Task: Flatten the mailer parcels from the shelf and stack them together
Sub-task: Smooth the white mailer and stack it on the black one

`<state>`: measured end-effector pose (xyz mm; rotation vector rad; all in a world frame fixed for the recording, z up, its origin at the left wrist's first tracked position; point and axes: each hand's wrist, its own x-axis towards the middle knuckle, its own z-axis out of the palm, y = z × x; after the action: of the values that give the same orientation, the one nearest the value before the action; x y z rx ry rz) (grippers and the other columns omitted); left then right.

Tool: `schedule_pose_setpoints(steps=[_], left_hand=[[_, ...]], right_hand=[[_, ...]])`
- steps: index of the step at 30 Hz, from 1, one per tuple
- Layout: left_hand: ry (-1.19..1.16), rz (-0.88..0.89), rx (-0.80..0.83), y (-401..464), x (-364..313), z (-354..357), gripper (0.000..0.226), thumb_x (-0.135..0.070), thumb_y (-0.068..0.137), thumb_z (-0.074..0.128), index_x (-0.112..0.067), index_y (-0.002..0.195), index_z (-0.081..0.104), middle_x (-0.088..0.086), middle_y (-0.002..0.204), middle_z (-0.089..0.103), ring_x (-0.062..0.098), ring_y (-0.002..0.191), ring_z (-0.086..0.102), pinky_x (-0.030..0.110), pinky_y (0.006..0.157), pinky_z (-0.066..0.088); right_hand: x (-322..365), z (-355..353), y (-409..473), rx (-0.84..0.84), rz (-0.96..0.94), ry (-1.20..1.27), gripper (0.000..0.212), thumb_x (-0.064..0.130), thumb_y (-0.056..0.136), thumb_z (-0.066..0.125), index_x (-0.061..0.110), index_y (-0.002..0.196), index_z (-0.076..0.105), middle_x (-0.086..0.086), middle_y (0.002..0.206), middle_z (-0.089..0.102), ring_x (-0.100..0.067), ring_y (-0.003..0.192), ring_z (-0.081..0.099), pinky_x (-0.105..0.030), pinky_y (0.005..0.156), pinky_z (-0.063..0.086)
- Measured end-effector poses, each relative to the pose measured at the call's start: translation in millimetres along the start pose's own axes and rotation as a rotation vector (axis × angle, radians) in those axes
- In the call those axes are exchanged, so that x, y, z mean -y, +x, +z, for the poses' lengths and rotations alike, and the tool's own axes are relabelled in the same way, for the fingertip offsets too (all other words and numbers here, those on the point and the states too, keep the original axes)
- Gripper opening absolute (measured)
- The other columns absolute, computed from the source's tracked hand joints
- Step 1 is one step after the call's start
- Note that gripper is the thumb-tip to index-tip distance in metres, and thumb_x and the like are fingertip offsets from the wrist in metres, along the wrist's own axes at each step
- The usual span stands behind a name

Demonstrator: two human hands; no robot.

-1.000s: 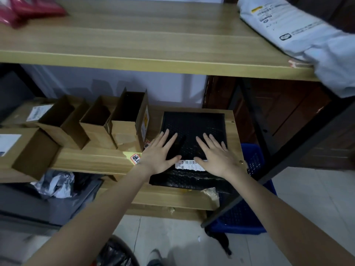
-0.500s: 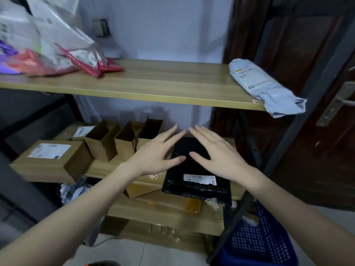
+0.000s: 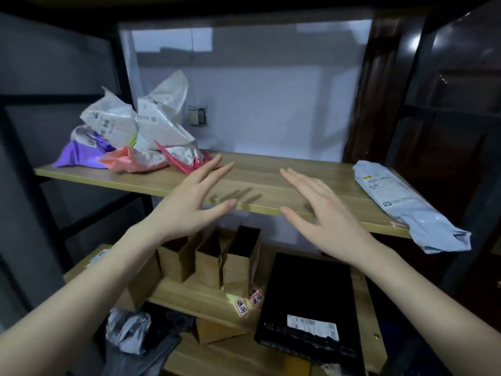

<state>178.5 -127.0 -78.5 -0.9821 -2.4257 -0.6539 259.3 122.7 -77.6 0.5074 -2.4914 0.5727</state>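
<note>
Hands (image 3: 189, 210) (image 3: 322, 215) hover open — black mailer (image 3: 309, 297) lies flat below them.

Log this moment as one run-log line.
left hand: open, empty | right hand: open, empty | black mailer: flat, lower shelf

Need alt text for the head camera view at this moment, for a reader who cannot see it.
Two open, empty hands, left hand and right hand, are raised before a wooden upper shelf holding crumpled mailers at left and a grey mailer at right. A flat black mailer lies below.
</note>
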Motion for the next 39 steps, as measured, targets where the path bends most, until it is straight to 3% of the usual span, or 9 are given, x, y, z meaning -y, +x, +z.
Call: schedule_pose_setpoints(steps=[4,10,13,18,22,25,29,34,39], left_hand=[[0.023,-0.063,-0.099,19.8,29.5,-19.3,0.074,-0.066,0.080,0.042,-0.039,0.146,0.024,-0.012,0.158,0.013,0.003,0.136,0.026,0.025,0.108,0.024],[0.120,-0.138,-0.154,48.7,88.3,-47.9,0.063,-0.036,0.091,0.056,-0.033,0.146,0.027,-0.008,0.156,0.019,0.014,0.140,0.027,0.035,0.109,0.034],[0.214,-0.113,-0.168,64.6,116.4,-57.9,0.060,-0.031,0.090,0.058,-0.023,0.144,0.033,-0.001,0.149,0.034,0.018,0.135,0.035,0.030,0.105,0.031],[0.507,-0.011,-0.144,96.9,157.1,-46.7,0.056,-0.035,0.082,0.063,-0.017,0.133,0.048,0.003,0.138,0.049,0.025,0.128,0.045,0.042,0.108,0.029],[0.775,0.073,-0.133,127.9,167.3,-28.4,0.048,-0.028,0.050,0.081,-0.022,0.096,0.069,-0.002,0.099,0.069,0.021,0.090,0.065,0.034,0.082,0.036],[0.824,0.108,-0.162,144.6,169.3,-26.1,0.033,-0.018,0.037,0.084,-0.028,0.065,0.069,-0.011,0.061,0.061,0.016,0.065,0.060,0.031,0.069,0.032],[0.694,0.187,-0.337,155.0,164.3,-37.7,0.028,-0.012,0.048,0.086,-0.027,0.067,0.072,-0.011,0.064,0.067,0.018,0.063,0.061,0.028,0.064,0.038],[0.316,0.313,-0.719,168.2,138.7,-57.2,0.015,-0.016,0.086,0.059,-0.019,0.085,0.073,-0.006,0.079,0.070,0.022,0.074,0.064,0.030,0.065,0.039],[-0.159,0.313,-0.944,180.7,87.8,-54.7,0.006,-0.015,0.086,0.069,-0.010,0.090,0.070,-0.003,0.084,0.069,0.008,0.078,0.061,0.024,0.067,0.048]], right_hand=[[2.3,7.5,39.3,-0.018,-0.008,-0.009,0.064,0.048,0.087,0.046,0.039,0.145,0.022,0.013,0.153,0.028,-0.005,0.141,0.022,-0.027,0.115,0.021],[10.6,27.7,107.1,-0.015,-0.044,-0.040,0.062,0.039,0.091,0.052,0.034,0.146,0.024,0.011,0.152,0.029,-0.004,0.140,0.022,-0.014,0.110,0.012],[14.9,42.8,141.0,-0.015,-0.061,-0.036,0.061,0.039,0.092,0.051,0.034,0.146,0.023,0.010,0.153,0.028,-0.005,0.141,0.022,-0.016,0.111,0.014],[20.9,72.0,182.3,-0.001,-0.079,-0.038,0.061,0.043,0.092,0.048,0.039,0.146,0.020,0.013,0.154,0.024,-0.007,0.142,0.021,-0.028,0.117,0.017],[21.2,86.4,199.1,0.012,-0.076,-0.068,0.059,0.040,0.092,0.048,0.036,0.145,0.024,0.013,0.155,0.022,-0.005,0.142,0.020,-0.021,0.114,0.013],[16.1,87.3,205.6,0.021,-0.066,-0.094,0.057,0.038,0.092,0.047,0.037,0.145,0.025,0.013,0.155,0.021,-0.005,0.142,0.019,-0.020,0.113,0.011],[7.6,76.9,208.6,0.009,-0.053,-0.139,0.056,0.035,0.093,0.047,0.037,0.145,0.025,0.013,0.155,0.022,-0.005,0.141,0.019,-0.020,0.111,0.016],[-3.6,63.6,209.4,-0.068,-0.035,-0.140,0.058,0.037,0.093,0.049,0.030,0.146,0.025,0.014,0.152,0.027,-0.002,0.140,0.022,-0.009,0.104,0.015],[-10.7,52.9,200.4,-0.131,0.032,-0.044,0.073,0.057,0.084,0.053,0.040,0.144,0.014,0.023,0.148,0.028,0.003,0.135,0.027,-0.014,0.098,0.024]])
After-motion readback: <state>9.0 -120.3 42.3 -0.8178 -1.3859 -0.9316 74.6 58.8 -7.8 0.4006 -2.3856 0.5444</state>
